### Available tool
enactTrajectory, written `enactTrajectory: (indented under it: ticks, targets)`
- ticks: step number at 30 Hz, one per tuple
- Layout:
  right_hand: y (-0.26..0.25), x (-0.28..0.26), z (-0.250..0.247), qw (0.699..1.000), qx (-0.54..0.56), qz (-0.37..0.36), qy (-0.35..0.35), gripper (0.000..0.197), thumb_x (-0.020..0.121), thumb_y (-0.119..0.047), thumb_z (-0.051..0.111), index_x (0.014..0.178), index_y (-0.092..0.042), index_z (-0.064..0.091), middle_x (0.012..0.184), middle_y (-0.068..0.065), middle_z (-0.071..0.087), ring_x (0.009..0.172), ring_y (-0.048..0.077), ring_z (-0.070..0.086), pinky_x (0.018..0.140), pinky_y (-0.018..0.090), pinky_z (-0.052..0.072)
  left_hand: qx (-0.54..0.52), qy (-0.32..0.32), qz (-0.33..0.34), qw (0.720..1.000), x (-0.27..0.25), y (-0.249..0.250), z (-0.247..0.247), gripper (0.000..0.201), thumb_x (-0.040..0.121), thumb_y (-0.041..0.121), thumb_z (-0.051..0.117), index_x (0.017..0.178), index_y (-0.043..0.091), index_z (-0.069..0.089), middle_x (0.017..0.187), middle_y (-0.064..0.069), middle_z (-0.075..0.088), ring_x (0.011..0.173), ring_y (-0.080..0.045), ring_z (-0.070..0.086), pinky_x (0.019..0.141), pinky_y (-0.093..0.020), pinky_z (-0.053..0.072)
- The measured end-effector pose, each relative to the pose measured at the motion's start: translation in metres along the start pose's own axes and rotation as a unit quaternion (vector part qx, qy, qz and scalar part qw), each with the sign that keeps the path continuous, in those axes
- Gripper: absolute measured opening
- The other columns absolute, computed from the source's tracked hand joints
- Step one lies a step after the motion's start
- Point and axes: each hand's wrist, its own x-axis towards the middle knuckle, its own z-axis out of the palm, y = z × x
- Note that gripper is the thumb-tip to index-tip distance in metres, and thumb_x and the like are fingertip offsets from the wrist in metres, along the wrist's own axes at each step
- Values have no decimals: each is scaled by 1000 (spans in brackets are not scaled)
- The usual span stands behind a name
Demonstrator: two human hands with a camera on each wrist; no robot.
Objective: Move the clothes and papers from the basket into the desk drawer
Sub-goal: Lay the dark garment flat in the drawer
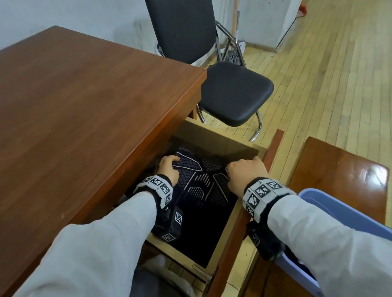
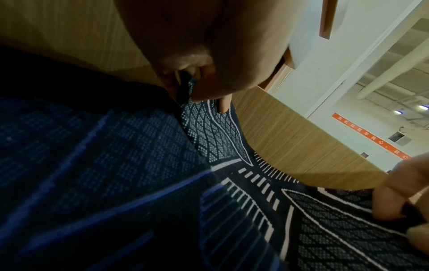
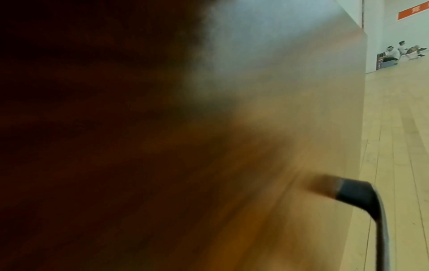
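Observation:
A dark navy garment with white geometric lines [image 1: 202, 183] lies in the open desk drawer [image 1: 227, 231]. My left hand [image 1: 168, 166] is inside the drawer at the garment's far left corner and pinches its edge, as the left wrist view shows at the fingers [image 2: 204, 91]. My right hand [image 1: 245, 170] grips the garment's right edge beside the drawer's side wall; its fingers [image 2: 399, 198] curl round the cloth. A light blue basket [image 1: 335, 209] stands at the right under my right forearm. The right wrist view is blurred against the drawer front [image 3: 290, 128] and shows its dark handle [image 3: 362, 194].
The brown desk top [image 1: 67, 113] overhangs the drawer's left side. A black chair [image 1: 232, 92] stands just beyond the drawer. A glossy brown bench [image 1: 341, 172] carries the basket at the right. Wooden floor [image 1: 349, 61] spreads to the far right.

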Motion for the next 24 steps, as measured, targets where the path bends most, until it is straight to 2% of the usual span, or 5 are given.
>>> enactTrajectory:
  ticks: [10, 15, 17, 21, 24]
  targets:
    - [-1, 2, 1, 998, -65, 0, -25, 27, 92, -23, 49, 116, -17, 58, 116, 6, 65, 112, 27, 52, 92, 37, 36, 23, -21, 14, 999, 4, -2, 5, 54, 90, -10, 41, 140, 7, 44, 151, -10, 33, 140, -27, 30, 116, -36, 27]
    - [-2, 2, 1, 998, -55, 7, -19, 36, 92, -33, 50, 123, -17, 58, 123, 6, 57, 116, 29, 46, 93, 39, 36, 29, -17, 18, 999, 6, -2, 6, 53, 90, -9, 40, 140, 8, 44, 151, -8, 34, 141, -27, 27, 118, -36, 23]
    - [-1, 2, 0, 1000, -31, 2, 0, 36, 91, -37, 51, 119, -18, 61, 121, 7, 56, 114, 29, 47, 93, 40, 37, 34, -12, 20, 999, 6, -1, 6, 53, 90, -9, 40, 141, 7, 43, 152, -7, 33, 141, -27, 26, 118, -35, 22]
    - [-1, 0, -3, 1000, -16, -10, -14, 23, 92, -42, 48, 90, -21, 59, 100, 2, 67, 100, 25, 59, 90, 40, 37, 54, -26, 16, 998, 5, 1, 5, 49, 91, -6, 40, 140, 4, 43, 150, -12, 34, 139, -28, 32, 115, -33, 24]
    - [-2, 1, -2, 998, -39, -5, -40, 23, 94, -37, 46, 99, -21, 61, 100, -1, 68, 98, 23, 62, 92, 40, 35, 69, -27, 2, 997, 4, 4, 6, 45, 92, -4, 42, 136, 1, 46, 148, -15, 36, 136, -28, 37, 112, -32, 28]
